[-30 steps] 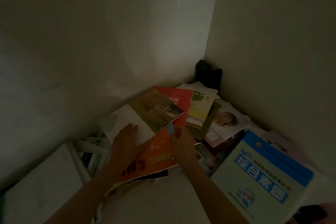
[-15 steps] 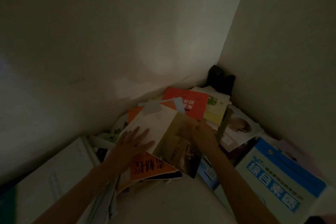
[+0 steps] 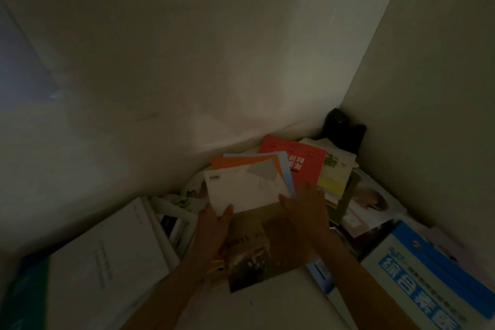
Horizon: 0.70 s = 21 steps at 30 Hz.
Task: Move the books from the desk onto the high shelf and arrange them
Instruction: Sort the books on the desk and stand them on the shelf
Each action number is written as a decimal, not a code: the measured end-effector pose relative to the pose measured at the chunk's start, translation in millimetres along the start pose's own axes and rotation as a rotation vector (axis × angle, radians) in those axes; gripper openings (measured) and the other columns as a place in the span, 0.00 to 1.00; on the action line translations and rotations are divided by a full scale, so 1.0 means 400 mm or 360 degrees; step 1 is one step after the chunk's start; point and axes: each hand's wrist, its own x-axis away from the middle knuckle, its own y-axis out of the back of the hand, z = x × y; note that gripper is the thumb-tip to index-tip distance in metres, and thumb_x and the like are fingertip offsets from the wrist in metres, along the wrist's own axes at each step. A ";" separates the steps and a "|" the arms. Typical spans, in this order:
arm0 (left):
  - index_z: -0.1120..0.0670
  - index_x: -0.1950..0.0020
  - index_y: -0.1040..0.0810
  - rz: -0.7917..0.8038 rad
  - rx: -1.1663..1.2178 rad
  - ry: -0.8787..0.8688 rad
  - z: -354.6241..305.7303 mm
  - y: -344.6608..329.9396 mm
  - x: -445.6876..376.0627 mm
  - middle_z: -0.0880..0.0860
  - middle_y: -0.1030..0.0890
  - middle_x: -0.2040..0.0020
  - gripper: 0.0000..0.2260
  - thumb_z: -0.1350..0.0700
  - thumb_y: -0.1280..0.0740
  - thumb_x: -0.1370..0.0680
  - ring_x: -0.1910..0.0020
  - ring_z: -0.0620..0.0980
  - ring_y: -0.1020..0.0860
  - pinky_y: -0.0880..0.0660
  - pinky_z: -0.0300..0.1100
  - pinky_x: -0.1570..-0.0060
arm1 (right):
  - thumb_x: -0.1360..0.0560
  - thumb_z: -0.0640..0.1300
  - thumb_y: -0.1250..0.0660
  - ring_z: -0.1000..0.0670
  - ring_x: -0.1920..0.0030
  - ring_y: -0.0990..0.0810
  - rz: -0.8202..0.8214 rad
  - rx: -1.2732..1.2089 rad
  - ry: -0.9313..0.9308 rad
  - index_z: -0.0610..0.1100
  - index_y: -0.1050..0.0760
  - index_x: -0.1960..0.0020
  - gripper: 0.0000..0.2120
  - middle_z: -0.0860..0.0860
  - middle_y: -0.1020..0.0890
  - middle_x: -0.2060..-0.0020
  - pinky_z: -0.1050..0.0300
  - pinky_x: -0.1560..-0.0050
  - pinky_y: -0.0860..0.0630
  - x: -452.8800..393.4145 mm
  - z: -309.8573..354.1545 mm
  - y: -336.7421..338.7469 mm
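Books lay scattered flat in the corner where two walls met, which we took to be the high shelf, though in the dim light we could not be sure. Several were already up there: a red book [image 3: 300, 158] near the back, an orange book [image 3: 241, 162] fanned just in front of it, a yellow-green book [image 3: 333, 174] to its right, a big white book [image 3: 107, 254] at the left and a blue-and-white book [image 3: 428, 270] at the right. A dark object [image 3: 344, 128] stood in the very corner. None of them stood upright or squared in a row, so we judged the moving well along and the arranging barely started; whether more waited on the desk we could not see.

We held a brown-and-white book [image 3: 249, 209] on top of the pile, between both hands. Our left hand [image 3: 214, 228] gripped its left edge, with the thumb lying over the pale cover and the fingers hidden beneath. Our right hand [image 3: 305, 209] rested on its right side, fingers fairly straight and spread over the cover towards the red book; we could not tell whether the thumb curled under the edge. The book's far end overlapped the orange one, and its near corner hung out towards us over the bare shelf [image 3: 267, 305].
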 end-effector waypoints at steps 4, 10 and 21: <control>0.59 0.28 0.41 0.0113 -0.0370 0.0023 0.016 -0.024 -0.066 0.60 0.32 0.32 0.24 0.55 0.39 0.21 0.37 0.57 0.30 0.31 0.53 0.37 | 0.23 0.50 0.42 0.36 0.30 0.42 0.0138 -0.0173 -0.0398 0.41 0.43 0.30 0.25 0.41 0.40 0.29 0.42 0.31 0.43 0.000 0.008 -0.043; 0.58 0.24 0.48 -0.0001 -0.0781 -0.0226 -0.035 -0.017 -0.113 0.58 0.44 0.24 0.36 0.39 0.40 0.24 0.26 0.56 0.46 0.49 0.48 0.27 | 0.28 0.42 0.39 0.47 0.57 0.28 0.0092 -0.0780 -0.0585 0.44 0.35 0.61 0.06 0.46 0.28 0.61 0.50 0.51 0.26 -0.002 -0.035 -0.062; 0.54 0.35 0.27 0.0300 -0.0476 -0.0461 -0.114 -0.067 -0.134 0.55 0.22 0.44 0.15 0.58 0.38 0.22 0.49 0.49 0.22 0.25 0.38 0.46 | 0.25 0.34 0.36 0.47 0.68 0.29 0.0005 -0.1223 -0.0618 0.45 0.34 0.68 0.15 0.45 0.29 0.70 0.49 0.64 0.31 -0.016 -0.114 -0.011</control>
